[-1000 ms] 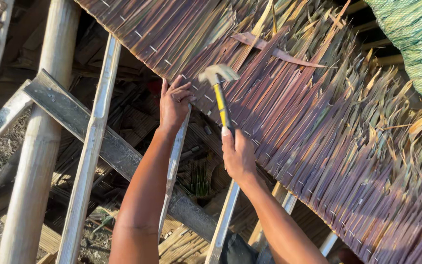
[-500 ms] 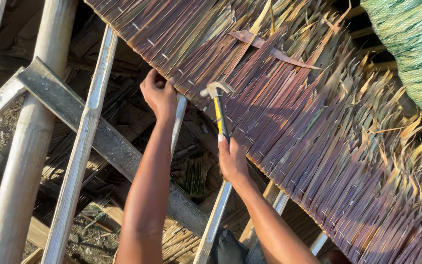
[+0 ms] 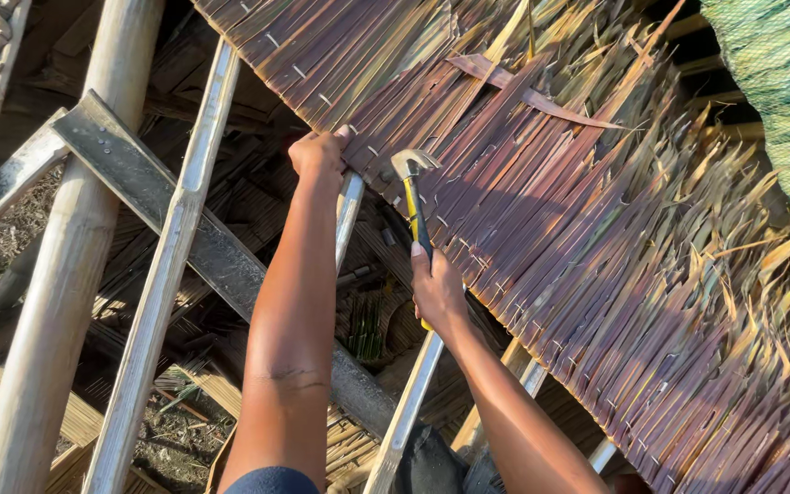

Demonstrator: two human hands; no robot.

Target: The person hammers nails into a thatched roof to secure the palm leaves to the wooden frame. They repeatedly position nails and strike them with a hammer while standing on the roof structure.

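The left hand point(image 3: 320, 153) reaches up and away from the camera with the forearm nearly straight, the elbow low in the picture, and its grip is closed at the lower edge of the thatch panel point(image 3: 541, 210), fingers curled over the leaf strips where they meet a pale slanted batten point(image 3: 349, 212) that runs down under the hand. The right hand point(image 3: 436, 291) comes in from the lower right, forearm angled up toward the middle, wrist bent slightly, and its grip is closed around the yellow and black handle of a claw hammer point(image 3: 414, 197). The thumb lies along the handle, pointing up toward the head. The hammer stands nearly upright against the thatch, its metal head at the top, just beside the left hand and a little to its right, resting at or very near the edge of the dried leaves; whether the head touches them cannot be told. The two hands are near one another, the left higher. To the left, a thick bamboo pole point(image 3: 66, 274) and a thinner pale rail point(image 3: 165, 274) slope down the frame, crossed by a flat grey plank point(image 3: 185, 220). A green net point(image 3: 779, 82) fills the upper right corner.
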